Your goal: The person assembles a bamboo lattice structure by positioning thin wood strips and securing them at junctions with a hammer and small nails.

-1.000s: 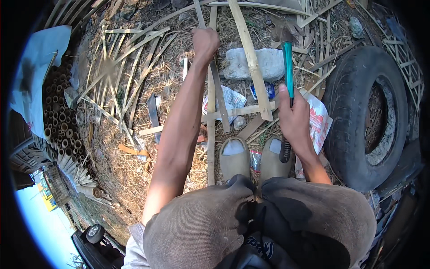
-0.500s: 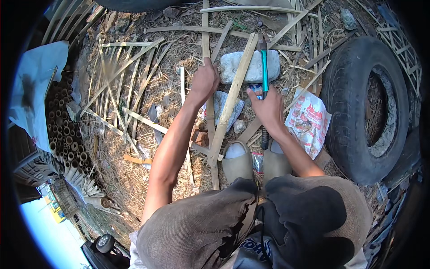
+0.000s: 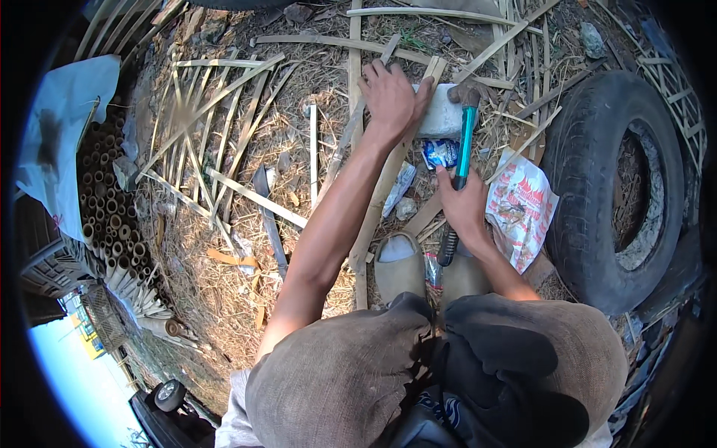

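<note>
Teal-handled hammer (image 3: 465, 142), wrapped firmly in the right grip (image 3: 465, 203), head at the pale block's (image 3: 439, 118) right end! Left grip (image 3: 392, 102) loose, fingers spread over a wooden strip (image 3: 385, 179). Straw-littered ground (image 3: 205, 313), tyre (image 3: 579, 213) at right. Hammer's long axis points forward, leaning slightly right; the strip slants forward-right too.

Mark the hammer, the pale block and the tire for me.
Hammer (image 3: 464, 142): head view, teal part of its handle.
Pale block (image 3: 444, 116): head view, its exposed top.
Tire (image 3: 584, 190): head view, rubber left of its opening.
</note>
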The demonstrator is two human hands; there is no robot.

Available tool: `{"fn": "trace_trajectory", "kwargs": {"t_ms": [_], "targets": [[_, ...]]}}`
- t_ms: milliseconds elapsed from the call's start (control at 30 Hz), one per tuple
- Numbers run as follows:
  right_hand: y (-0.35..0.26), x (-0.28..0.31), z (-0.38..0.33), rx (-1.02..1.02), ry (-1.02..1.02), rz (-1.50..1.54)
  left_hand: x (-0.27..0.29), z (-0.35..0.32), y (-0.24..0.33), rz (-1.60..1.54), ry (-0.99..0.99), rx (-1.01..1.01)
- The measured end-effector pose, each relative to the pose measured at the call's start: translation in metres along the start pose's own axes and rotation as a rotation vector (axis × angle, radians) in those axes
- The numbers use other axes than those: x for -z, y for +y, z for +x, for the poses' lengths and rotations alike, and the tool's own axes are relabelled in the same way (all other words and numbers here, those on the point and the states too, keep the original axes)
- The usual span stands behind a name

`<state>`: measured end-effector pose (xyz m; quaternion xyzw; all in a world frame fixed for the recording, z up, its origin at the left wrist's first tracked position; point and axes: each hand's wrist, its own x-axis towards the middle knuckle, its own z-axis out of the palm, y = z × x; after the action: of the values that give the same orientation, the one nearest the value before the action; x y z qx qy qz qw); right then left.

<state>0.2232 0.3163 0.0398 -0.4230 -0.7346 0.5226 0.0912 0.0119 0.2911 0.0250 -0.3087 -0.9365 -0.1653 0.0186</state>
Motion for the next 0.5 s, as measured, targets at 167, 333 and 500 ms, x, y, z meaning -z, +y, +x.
{"fn": "trace_trajectory", "kwargs": {"t_ms": [167, 333, 500], "targets": [[0.023, 0.029, -0.002, -0.079, 0.024, -0.035, -0.031, -0.021, 0.011, -0.09, 0.013, -0.112], [0.008, 0.06, -0.002, -0.153, 0.045, 0.0, -0.027, -0.047, 0.002, -0.224, -0.083, -0.317], [0.017, 0.059, 0.006, -0.179, 0.063, 0.045, 0.001, -0.084, -0.008, -0.127, -0.142, -0.355]]}}
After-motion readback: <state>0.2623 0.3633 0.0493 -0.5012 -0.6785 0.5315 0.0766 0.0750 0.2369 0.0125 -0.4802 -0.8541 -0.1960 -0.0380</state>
